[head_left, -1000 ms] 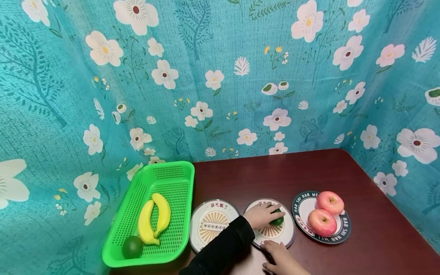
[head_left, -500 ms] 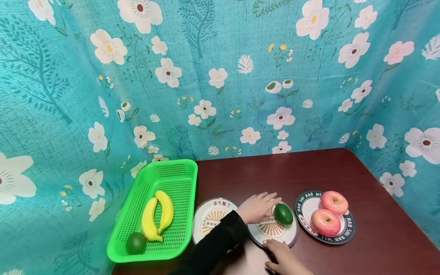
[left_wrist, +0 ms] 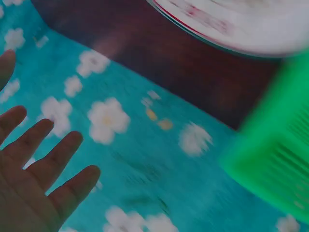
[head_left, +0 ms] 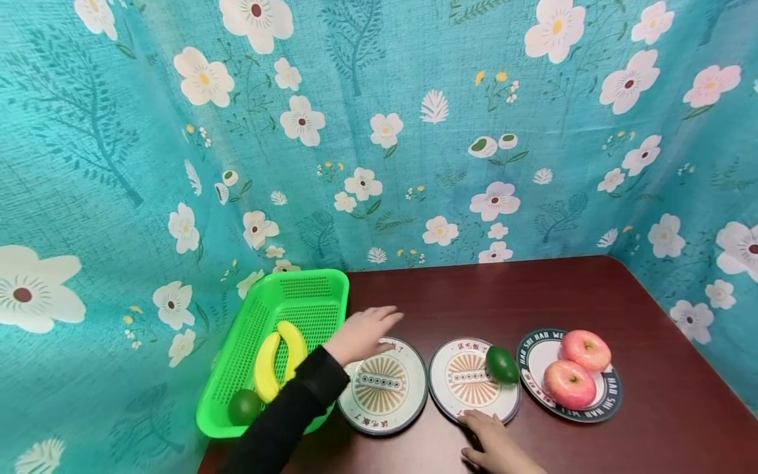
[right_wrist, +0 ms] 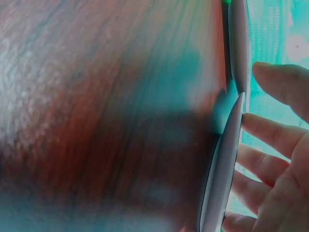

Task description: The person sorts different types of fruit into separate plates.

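Note:
My left hand hangs over the left plate in the head view, fingers spread and holding nothing. In the left wrist view its fingers stand apart from the blurred green basket. On the right side of the middle plate lies a smooth, dark green oval fruit, resembling an avocado. My right hand is at that plate's front rim, its fingertips right at the edge. The right wrist view shows the fingers extended along the rim.
A green basket at the left contains two bananas and a round dark green fruit. Two red apples sit on a dark-rimmed plate at the right. A flowered curtain hangs behind the dark wooden table.
My left hand has let go of the green fruit, leaving it on the middle plate, and moved left over the left plate. The right hand stays at the rim. The head view has shifted slightly.

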The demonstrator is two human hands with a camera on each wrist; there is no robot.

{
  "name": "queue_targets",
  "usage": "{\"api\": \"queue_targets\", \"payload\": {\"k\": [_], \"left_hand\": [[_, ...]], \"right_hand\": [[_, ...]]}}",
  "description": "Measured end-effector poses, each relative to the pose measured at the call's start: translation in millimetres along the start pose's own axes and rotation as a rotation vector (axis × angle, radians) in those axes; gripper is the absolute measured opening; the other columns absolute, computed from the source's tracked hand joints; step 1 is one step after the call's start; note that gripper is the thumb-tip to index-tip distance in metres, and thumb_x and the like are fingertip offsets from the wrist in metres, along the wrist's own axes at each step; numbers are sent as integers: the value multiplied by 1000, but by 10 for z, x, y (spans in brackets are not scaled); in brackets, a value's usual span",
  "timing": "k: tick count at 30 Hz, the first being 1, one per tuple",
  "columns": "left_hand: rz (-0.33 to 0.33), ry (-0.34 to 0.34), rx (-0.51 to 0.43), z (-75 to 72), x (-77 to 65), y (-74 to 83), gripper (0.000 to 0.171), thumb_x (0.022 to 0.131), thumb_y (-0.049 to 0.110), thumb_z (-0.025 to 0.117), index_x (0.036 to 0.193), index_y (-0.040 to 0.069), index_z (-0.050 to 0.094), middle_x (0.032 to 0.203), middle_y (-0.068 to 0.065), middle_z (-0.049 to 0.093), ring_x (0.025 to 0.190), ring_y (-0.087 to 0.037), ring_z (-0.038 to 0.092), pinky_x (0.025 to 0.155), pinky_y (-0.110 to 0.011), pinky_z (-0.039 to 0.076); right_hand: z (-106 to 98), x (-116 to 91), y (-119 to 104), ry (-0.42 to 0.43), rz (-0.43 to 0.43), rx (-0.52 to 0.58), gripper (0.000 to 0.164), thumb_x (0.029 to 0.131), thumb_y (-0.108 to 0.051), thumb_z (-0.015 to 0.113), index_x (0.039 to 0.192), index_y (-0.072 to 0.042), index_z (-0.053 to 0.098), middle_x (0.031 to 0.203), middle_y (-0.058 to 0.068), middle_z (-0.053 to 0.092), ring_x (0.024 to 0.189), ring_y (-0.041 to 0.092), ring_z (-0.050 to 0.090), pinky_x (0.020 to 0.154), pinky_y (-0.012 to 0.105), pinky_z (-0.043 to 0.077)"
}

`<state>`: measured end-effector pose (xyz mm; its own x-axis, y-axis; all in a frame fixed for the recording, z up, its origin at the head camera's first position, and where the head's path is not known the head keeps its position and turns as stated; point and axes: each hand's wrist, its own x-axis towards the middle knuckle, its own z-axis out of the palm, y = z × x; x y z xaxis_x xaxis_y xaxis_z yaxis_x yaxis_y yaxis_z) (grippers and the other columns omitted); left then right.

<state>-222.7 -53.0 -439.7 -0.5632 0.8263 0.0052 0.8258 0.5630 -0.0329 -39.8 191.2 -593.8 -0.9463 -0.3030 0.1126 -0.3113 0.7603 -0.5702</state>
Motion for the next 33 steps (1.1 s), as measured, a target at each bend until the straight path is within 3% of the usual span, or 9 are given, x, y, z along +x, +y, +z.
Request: {"api": "queue_targets", "payload": {"k": [6,10,14,18,26,29,33], "left_hand": [[-230,-64,-175,-59,-570,-444,52,84,26,70,127,0,54,126,-18,53,114,-32,54,93,-42,45],[-392,-127,-281,-2,-952,-663,46,83,19,71,120,-4,56,118,-21,56,106,-35,56,87,-45,47],[-533,-188,-305,123,-1319,-823,46,81,17,72,118,-6,56,114,-25,56,101,-38,57,81,-47,47],[-639,-192,-302,275,-1602,-915,46,78,15,75,114,-8,58,108,-27,58,94,-39,58,76,-49,47],[-744,-142,-317,621,-1944,-1015,54,73,13,78,115,-12,56,106,-30,58,98,-46,55,82,-54,46],[-778,-143,-318,722,-2008,-1023,58,72,12,79,120,-10,55,110,-33,55,101,-50,52,83,-57,44],[-821,-164,-260,826,-2038,-994,56,71,11,80,119,-5,57,106,-32,56,93,-49,55,76,-58,46]], "right_hand": [[-2,-11,17,27,-2,-16,51,70,-20,77,111,4,60,113,23,59,105,46,52,84,69,36],[-12,-1,20,17,13,-13,51,71,-20,77,112,5,60,114,23,59,106,46,52,86,69,36],[-7,4,17,5,5,0,50,71,-21,77,111,4,60,114,23,58,106,46,51,85,69,35],[6,0,23,11,-12,-5,50,71,-21,77,111,4,60,114,23,58,106,46,52,85,69,36],[31,-4,53,45,-26,-22,50,68,-18,78,109,4,60,112,23,59,104,46,52,84,69,37],[43,5,61,41,-23,-22,50,68,-18,78,109,4,60,112,23,59,104,46,52,84,69,36],[65,14,78,11,-10,-13,50,68,-19,78,109,4,60,111,23,59,103,46,52,83,70,36]]}}
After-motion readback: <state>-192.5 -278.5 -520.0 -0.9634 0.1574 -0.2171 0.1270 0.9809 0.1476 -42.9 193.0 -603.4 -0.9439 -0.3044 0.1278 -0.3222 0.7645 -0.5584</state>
